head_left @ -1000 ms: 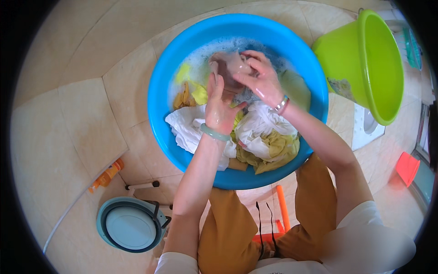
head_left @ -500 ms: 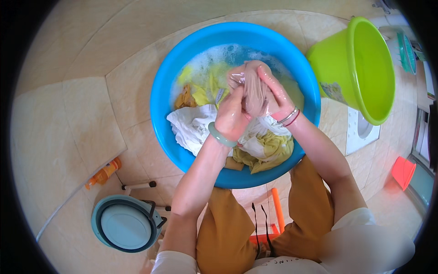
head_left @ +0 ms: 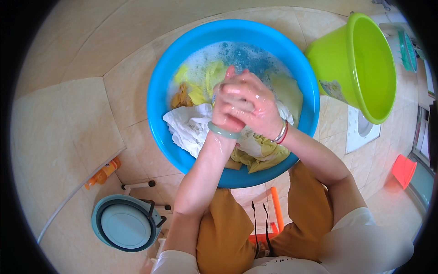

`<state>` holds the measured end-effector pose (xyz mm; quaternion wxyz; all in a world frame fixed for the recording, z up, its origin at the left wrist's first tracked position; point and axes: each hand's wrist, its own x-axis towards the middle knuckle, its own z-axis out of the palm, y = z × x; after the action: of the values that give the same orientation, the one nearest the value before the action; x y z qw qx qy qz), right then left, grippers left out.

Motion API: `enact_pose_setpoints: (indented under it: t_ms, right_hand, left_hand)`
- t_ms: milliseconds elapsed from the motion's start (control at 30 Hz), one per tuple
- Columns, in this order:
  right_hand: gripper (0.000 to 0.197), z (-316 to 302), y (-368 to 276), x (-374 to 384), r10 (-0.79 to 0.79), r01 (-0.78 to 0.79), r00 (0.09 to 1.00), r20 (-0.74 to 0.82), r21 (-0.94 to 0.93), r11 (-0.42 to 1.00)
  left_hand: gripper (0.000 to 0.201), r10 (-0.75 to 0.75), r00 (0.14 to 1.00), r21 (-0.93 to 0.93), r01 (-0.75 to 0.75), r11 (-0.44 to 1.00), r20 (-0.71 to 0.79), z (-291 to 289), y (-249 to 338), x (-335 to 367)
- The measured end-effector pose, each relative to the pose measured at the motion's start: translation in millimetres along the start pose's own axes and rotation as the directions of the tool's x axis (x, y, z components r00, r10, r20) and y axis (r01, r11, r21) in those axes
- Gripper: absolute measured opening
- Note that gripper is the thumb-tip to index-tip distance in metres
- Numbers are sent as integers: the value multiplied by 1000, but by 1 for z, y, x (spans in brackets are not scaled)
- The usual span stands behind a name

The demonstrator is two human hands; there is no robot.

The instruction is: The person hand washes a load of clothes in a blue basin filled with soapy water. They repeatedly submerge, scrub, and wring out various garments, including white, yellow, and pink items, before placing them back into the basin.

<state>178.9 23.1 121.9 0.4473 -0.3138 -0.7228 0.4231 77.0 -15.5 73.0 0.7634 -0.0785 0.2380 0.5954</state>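
Over the blue basin (head_left: 157,137) my two wet hands are pressed together. My left hand (head_left: 226,109) is closed underneath, a pale green bangle on its wrist. Across it folds my right hand (head_left: 258,102), slightly smeared by motion, its fingers closed. Between the palms a sliver of thin mauve cloth (head_left: 242,104) shows; the rest of it is hidden. Below and around the hands, a crumpled white garment (head_left: 187,125), an olive-yellow garment (head_left: 269,155) and a bright yellow cloth (head_left: 214,75) lie in the basin. Sudsy water (head_left: 237,52) fills its far side.
A lime green bucket (head_left: 328,55) lies tilted at the back right. Near it a white floor fixture (head_left: 356,132) is set into the tiles. A grey-blue collapsible tub (head_left: 125,223) and an orange bottle (head_left: 106,171) are at the left. A red-orange container (head_left: 404,171) sits far right.
My right hand has folded over my left, squeezing the mauve cloth, which was spread between the hands and is now mostly hidden. The basin has shifted slightly left in view.
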Motion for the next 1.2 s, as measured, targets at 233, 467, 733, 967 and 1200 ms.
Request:
enact_pose_setpoints:
  t_ms: [233, 467, 733, 967, 1200]
  right_hand:
    - [21, 8, 0, 4, -134, 130, 991, -14, -162, 978]
    - [22, 14, -1, 6, -60, 53, 997, -40, -158, 986]
    - [19, 18, 1, 9, -66, 60, 997, -31, -157, 986]
    - [18, 23, 26, -7, 538, -545, 838, 96, 196, 815]
    - [53, -22, 55, -11, 583, -581, 716, 384, 790, 193]
  left_hand:
    - [46, 105, 985, 106, -91, 990, -140, -24, -5, 12]
    - [45, 215, 926, 233, -145, 962, -311, -29, -18, 16]
    - [43, 299, 868, 330, -169, 929, -396, -35, -26, 19]
    - [42, 162, 915, 235, -77, 969, -369, -37, -5, 12]
    - [55, -33, 992, 92, 44, 995, -121, 10, 29, -11]
